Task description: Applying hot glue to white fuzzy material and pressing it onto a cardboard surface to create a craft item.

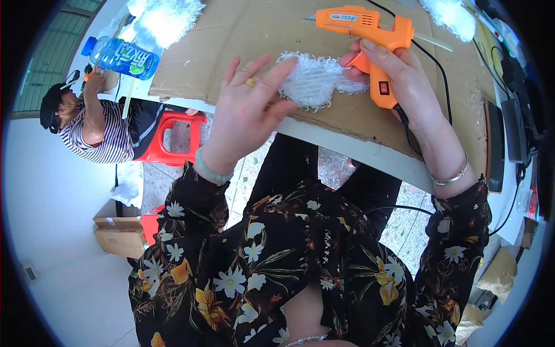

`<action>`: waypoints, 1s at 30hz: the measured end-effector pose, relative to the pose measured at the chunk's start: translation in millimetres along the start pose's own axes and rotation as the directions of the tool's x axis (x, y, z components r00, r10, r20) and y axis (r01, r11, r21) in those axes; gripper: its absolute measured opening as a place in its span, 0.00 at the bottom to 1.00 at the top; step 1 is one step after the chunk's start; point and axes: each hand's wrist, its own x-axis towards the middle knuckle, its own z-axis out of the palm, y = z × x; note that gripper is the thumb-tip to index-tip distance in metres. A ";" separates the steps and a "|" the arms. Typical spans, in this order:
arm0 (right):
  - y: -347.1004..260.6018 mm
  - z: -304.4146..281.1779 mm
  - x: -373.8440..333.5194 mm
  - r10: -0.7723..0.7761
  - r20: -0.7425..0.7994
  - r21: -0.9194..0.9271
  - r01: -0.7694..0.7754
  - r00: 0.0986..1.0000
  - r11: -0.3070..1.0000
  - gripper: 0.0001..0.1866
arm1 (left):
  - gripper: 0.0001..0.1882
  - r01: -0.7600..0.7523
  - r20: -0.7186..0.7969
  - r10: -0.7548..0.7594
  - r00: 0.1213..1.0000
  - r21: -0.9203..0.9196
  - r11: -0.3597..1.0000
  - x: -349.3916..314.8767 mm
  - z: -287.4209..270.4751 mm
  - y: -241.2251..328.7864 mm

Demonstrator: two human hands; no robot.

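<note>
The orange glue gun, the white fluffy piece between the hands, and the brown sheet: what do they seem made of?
Glue gun: probably hard plastic, smooth, slightly glossy; the tip looks metallic.
Fluffy piece: perhaps synthetic fibre; curly threads fringe its edge.
Brown sheet: likely cardboard, matte, creased.

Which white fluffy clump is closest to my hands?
The middle white piece, on the cardboard between your left hand and the orange glue gun. The pile near the bottle and the clump at upper right are farther away.

White fuzzy piece (309, 87) on cardboard (237, 40) over table (347, 148)
</note>
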 end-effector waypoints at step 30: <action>4.5 -1.2 4.0 -0.021 0.005 -0.041 0.021 1.000 0.999 0.20 | 0.40 -0.018 -0.218 -0.052 0.975 -0.310 0.951 -26.2 2.2 8.6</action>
